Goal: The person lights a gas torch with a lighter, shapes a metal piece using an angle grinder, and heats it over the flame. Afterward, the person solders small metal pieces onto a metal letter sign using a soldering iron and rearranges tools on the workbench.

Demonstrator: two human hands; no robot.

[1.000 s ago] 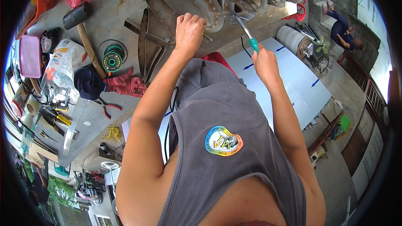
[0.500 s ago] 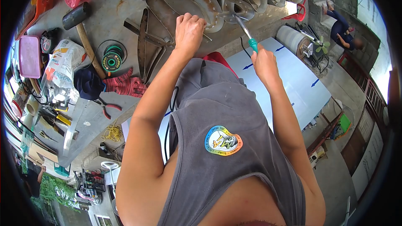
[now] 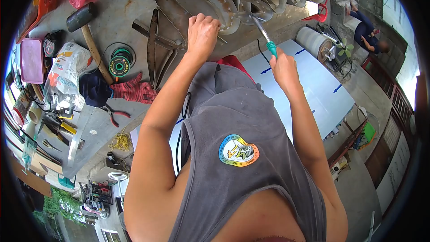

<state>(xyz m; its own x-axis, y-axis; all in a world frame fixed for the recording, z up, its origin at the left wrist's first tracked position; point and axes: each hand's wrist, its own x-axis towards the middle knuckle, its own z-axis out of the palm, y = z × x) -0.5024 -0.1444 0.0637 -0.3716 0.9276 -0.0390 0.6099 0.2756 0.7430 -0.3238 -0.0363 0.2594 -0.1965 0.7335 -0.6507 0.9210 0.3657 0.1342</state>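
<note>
My right hand [image 3: 285, 67] is closed around the green handle of a soldering iron [image 3: 261, 29]. The iron's metal end touches or lies just over a curved metal strip piece [image 3: 251, 17] at the table's edge. My left hand [image 3: 204, 33] is closed, its knuckles up, beside a large rounded metal frame [image 3: 190, 6]. A thin rod end [image 3: 222, 40] shows beside its fingers, but what they grip is hidden. Crossed metal strips [image 3: 154, 40] lie left of this hand.
Left on the table [image 3: 116, 27] lie a mallet [image 3: 92, 47], a green spool [image 3: 120, 64], a red glove [image 3: 134, 90] and pliers [image 3: 113, 114]. A white panel [image 3: 309, 87] is at my right. A person [image 3: 366, 31] sits at the upper right.
Both my hands and the iron have barely moved. At the far lower left, the person seen earlier no longer shows, and a brown board now appears.
</note>
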